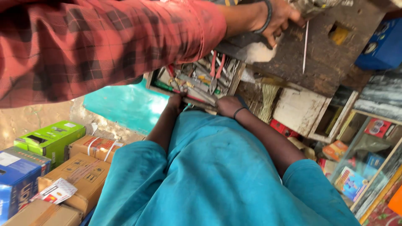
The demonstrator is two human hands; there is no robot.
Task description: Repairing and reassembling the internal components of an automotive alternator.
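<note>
My left arm in a red plaid sleeve (104, 42) reaches across the top of the view. My left hand (278, 19), a black band on its wrist, has its fingers curled on a crumpled grey object (312, 6) at the top edge, above a dark wooden board (326, 62). My right hand is out of view. Below, a person in a teal shirt (217, 175) holds a wooden tray of tools (197, 79) with both hands (228, 105). The tray holds red-handled pliers (215, 71) and several screwdrivers.
Stacked cardboard boxes (83, 175), a green box (50, 138) and a blue box (16, 180) sit at the lower left. A glass-fronted shelf of small packaged goods (368, 167) stands at the right. A straw broom (266, 102) and a blue case (383, 46) lie near the board.
</note>
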